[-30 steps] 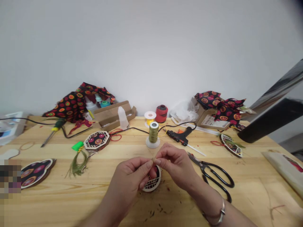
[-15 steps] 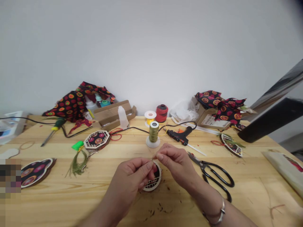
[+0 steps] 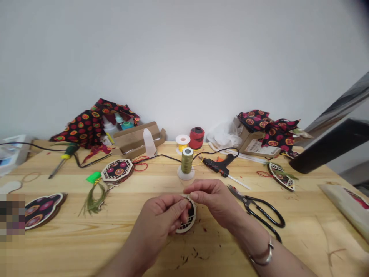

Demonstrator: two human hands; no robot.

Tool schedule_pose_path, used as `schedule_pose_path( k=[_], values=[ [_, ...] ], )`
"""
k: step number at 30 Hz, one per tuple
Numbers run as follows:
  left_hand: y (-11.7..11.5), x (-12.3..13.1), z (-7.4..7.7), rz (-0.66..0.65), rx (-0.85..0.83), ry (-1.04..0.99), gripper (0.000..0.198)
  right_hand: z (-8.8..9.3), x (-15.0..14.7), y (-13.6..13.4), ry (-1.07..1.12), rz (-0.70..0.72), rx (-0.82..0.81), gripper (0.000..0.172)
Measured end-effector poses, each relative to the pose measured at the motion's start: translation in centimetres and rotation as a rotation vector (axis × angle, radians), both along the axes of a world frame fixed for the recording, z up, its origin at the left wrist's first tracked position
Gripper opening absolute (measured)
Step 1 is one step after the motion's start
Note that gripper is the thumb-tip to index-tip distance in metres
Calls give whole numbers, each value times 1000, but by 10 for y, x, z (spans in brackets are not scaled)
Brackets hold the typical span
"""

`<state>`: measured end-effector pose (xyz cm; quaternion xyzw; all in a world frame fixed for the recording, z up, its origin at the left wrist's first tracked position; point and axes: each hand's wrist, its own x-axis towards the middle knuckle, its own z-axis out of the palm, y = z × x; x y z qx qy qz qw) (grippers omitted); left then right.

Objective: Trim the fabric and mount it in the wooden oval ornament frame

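Over a round fabric-faced ornament [image 3: 191, 220] with a pale lattice rim, my left hand [image 3: 167, 215] is closed in a pinch, covering much of it. Whatever lies between those fingertips is too small to make out. My right hand [image 3: 211, 198] is bent toward the same spot, thumb and forefinger close together just past the left fingertips. Anything it holds is also too fine to see. A spool of olive-green thread [image 3: 187, 161] stands upright on the table just beyond both hands. Black-handled scissors [image 3: 261, 211] lie beside my right wrist, blades partly apart.
A black glue gun [image 3: 220, 165] with a white stick lies behind the scissors. Yellow [image 3: 183, 144] and red spools [image 3: 196, 137] stand near the wall. At left are an octagonal ornament [image 3: 117, 170], a green tassel [image 3: 95, 198] and a screwdriver [image 3: 63, 159]. A cardboard box [image 3: 135, 140] sits behind.
My right hand has shifted slightly down, and its thumb and forefinger look a little less tightly pinched. My left hand stays almost in place over the round ornament.
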<state>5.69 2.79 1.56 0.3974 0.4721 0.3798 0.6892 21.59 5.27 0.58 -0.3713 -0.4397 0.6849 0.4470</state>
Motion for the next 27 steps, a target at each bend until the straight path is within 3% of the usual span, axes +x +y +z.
schedule_pose_path(
  k=[27],
  values=[
    [-2, -1, 3, -69, -17, 85, 33, 7, 1, -1, 4, 56, -54, 21]
  ],
)
